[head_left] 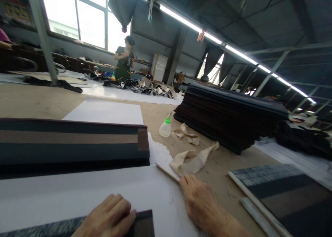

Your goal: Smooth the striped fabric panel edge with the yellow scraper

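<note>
My left hand (110,216) lies at the bottom edge with its fingers curled, pressing down on a dark fabric-covered board (141,225) that rests on a white sheet (77,192). My right hand (201,204) lies on the table to the right, fingers closed on a thin flat wooden stick (167,172) that points up and left over the sheet. Just beyond the stick sits a crumpled beige cloth rag (190,161).
A striped dark board stack (70,143) lies ahead left. A tall pile of dark sheets (230,116) stands at the right, with a small glue bottle (165,127) in front. Another board (287,192) lies at lower right. A person (124,62) stands far back.
</note>
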